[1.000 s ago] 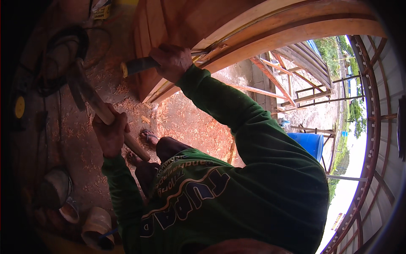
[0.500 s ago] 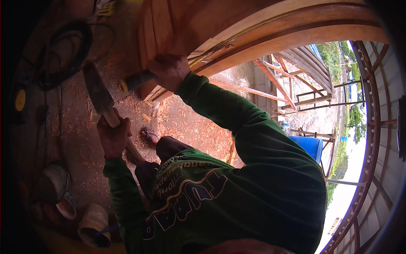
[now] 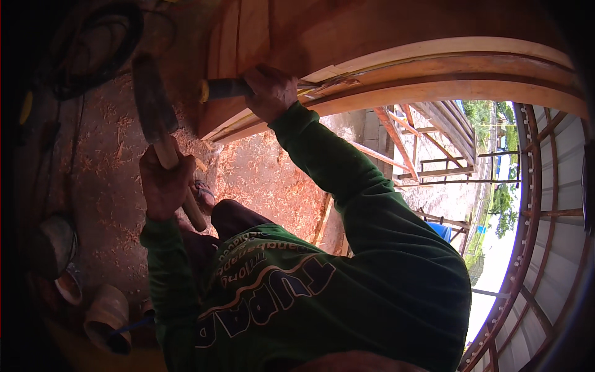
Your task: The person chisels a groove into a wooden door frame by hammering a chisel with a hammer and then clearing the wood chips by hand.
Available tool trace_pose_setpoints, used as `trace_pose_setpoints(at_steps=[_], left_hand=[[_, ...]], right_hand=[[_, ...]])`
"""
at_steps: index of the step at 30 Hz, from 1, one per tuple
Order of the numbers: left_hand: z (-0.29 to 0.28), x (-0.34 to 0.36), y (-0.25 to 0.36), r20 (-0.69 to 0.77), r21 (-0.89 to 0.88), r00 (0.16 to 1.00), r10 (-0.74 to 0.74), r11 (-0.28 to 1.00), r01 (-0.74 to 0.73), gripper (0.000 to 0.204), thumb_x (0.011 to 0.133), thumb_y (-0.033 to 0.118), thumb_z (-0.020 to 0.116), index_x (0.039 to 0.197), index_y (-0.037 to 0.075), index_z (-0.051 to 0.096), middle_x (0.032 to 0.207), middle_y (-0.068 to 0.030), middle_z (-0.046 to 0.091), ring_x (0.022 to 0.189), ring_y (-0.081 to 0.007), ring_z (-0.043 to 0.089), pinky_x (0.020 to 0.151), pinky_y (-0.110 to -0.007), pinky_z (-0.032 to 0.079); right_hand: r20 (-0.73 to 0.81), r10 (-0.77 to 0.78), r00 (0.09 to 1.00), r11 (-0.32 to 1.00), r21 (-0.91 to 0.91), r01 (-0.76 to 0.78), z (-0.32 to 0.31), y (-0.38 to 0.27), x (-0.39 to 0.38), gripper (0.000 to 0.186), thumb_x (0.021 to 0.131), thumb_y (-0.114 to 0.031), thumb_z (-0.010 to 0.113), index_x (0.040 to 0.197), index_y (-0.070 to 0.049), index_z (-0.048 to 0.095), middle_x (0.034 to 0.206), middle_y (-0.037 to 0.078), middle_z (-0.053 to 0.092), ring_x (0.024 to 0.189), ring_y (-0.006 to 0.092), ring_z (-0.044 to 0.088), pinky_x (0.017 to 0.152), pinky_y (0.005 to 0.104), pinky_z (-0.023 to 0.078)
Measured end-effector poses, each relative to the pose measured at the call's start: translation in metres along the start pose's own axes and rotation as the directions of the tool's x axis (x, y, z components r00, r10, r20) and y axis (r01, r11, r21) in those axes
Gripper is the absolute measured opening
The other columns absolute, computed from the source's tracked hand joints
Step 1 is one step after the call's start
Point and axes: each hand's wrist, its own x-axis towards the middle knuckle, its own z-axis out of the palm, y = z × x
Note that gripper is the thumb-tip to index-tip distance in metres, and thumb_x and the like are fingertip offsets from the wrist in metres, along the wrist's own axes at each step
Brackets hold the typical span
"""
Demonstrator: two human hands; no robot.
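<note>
My left hand (image 3: pixel 161 192) is closed round the wooden handle of a tool (image 3: pixel 155 99) with a long dark head, held upright in the picture at left of centre. My right hand (image 3: pixel 273 93) grips a chisel (image 3: pixel 220 89) by its dark handle with a yellow end; its blade lies along the grooved edge of a wooden workpiece (image 3: pixel 434 62) spanning the top of the view. The chisel's very tip is hard to make out.
A coiled black cable (image 3: pixel 93 49) lies upper left, pots (image 3: pixel 56 245) and a pale container (image 3: pixel 108 319) lower left, on a shavings-strewn floor (image 3: pixel 105 167). Outside stand timber frames (image 3: pixel 396 142) and a blue drum (image 3: pixel 439 232). Corrugated metal roofing (image 3: pixel 551 235) curves along the right.
The tool in my left hand has swung, its head now higher in the picture and more upright. The view has shifted; my right hand still holds the chisel at the wood.
</note>
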Motion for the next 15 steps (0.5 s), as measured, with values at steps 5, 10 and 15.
trace_pose_setpoints(at_steps=[5, 10, 15], left_hand=[[0.018, 0.013, -0.018, 0.082, 0.132, 0.984, -0.156, 0.981, 0.144, 0.017, 0.075, -0.002, 0.061, 0.083, 0.006, 0.048, 0.059, -0.0004, 0.047, 0.045, -0.0096, 0.049, 0.04, -0.028, 0.04], [0.008, 0.008, -0.043, 0.023, -0.105, 0.999, -0.029, 0.994, 0.031, 0.031, 0.076, -0.008, 0.059, 0.104, 0.004, 0.057, 0.062, 0.0001, 0.052, 0.045, -0.0088, 0.049, 0.041, -0.026, 0.044], [0.019, -0.001, -0.047, 0.06, -0.19, 0.996, -0.07, 0.979, 0.08, 0.023, 0.078, -0.009, 0.062, 0.088, 0.007, 0.049, 0.065, 0.0003, 0.05, 0.048, -0.0093, 0.049, 0.041, -0.025, 0.042]], right_hand=[[0.052, -0.036, 0.998, 0.998, -0.043, 0.038, -0.001, 0.003, -0.002, 0.016, 0.062, -0.008, 0.068, 0.069, -0.017, 0.056, 0.063, 0.002, 0.052, 0.057, 0.024, 0.059, 0.044, 0.0396, 0.044], [0.045, 0.003, 0.999, 0.999, -0.042, -0.001, 0.0, 0.005, -0.004, 0.016, 0.063, -0.007, 0.068, 0.069, -0.016, 0.055, 0.063, 0.003, 0.052, 0.057, 0.024, 0.058, 0.044, 0.0399, 0.044], [0.03, -0.009, 1.0, 1.0, -0.025, 0.01, -0.002, 0.001, -0.004, 0.018, 0.062, -0.006, 0.068, 0.074, -0.015, 0.059, 0.065, 0.004, 0.054, 0.059, 0.0249, 0.059, 0.046, 0.0392, 0.045]])
